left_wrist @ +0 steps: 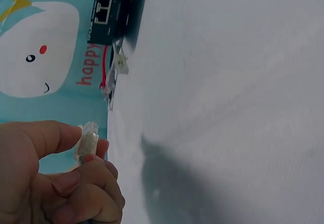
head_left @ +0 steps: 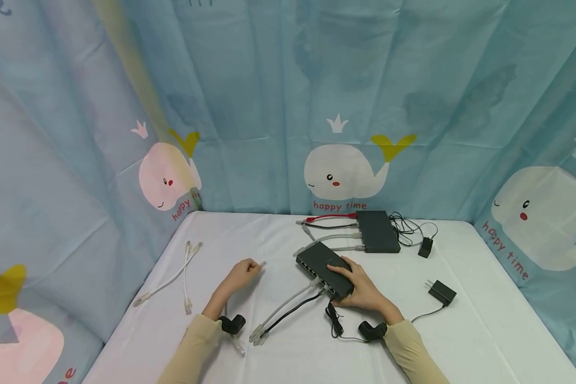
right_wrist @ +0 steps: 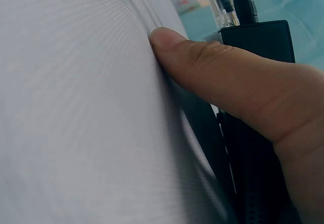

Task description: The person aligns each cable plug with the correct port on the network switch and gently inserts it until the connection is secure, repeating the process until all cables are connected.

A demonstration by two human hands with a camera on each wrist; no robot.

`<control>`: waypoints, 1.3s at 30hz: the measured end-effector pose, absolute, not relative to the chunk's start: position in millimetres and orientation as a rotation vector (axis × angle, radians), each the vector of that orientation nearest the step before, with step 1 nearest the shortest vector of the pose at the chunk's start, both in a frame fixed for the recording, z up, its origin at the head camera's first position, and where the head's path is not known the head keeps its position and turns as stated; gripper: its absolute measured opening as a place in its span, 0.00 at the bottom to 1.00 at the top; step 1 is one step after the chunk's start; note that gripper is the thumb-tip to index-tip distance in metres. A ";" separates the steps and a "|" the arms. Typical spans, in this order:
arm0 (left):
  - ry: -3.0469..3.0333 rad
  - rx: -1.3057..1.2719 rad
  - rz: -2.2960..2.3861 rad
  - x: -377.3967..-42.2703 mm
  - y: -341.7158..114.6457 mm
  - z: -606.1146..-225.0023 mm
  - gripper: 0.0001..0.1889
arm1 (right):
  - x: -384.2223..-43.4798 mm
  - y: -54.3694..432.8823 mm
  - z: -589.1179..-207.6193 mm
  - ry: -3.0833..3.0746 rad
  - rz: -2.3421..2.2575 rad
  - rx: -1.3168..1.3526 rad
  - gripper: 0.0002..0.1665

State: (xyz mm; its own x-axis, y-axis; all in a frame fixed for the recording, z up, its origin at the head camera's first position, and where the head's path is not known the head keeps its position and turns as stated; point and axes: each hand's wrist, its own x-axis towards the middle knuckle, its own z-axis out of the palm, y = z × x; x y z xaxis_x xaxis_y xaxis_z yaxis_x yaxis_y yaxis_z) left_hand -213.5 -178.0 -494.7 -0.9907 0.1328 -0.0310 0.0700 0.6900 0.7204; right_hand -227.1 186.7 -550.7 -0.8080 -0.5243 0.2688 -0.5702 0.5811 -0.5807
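Note:
Between thumb and fingers, my left hand (head_left: 242, 274) pinches the clear plug (left_wrist: 88, 142) of a network cable, held up left of the near network switch. The cable's other end (head_left: 238, 345) lies on the cloth below the left wrist. My right hand (head_left: 362, 288) grips the right end of the black network switch (head_left: 324, 264), fingers over its top and thumb at the near end. A grey cable (head_left: 290, 300) and a black cable (head_left: 293, 309) are plugged into its front row of ports. In the left wrist view, bare ports (left_wrist: 104, 3) face the left hand.
A second black switch (head_left: 378, 232) with red, black and grey cables stands at the back, its adapter (head_left: 425, 247) on the right. Two loose cables (head_left: 175, 274) cross on the left. Another power adapter (head_left: 442, 293) lies at right, its cord (head_left: 335, 320) bundled near the switch.

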 end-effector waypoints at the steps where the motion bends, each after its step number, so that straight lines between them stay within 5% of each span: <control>1: 2.805 0.179 1.195 -213.4 -176.1 -495.8 0.10 | -226.9 186.9 -550.7 -2.733 1.044 0.948 0.54; 39: 2.530 0.535 1.109 -213.0 -101.2 -490.5 0.14 | -226.4 186.7 -550.5 -2.723 1.053 0.948 0.54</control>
State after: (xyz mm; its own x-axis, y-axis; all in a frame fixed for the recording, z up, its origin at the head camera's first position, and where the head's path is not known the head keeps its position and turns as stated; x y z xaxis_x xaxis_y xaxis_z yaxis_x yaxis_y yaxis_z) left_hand -213.0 -101.2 -490.5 -0.8762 0.4600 -0.1438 0.2059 0.6271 0.7513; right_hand -226.4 186.7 -550.5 -0.8068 -0.5224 0.2758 -0.5720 0.5742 -0.5857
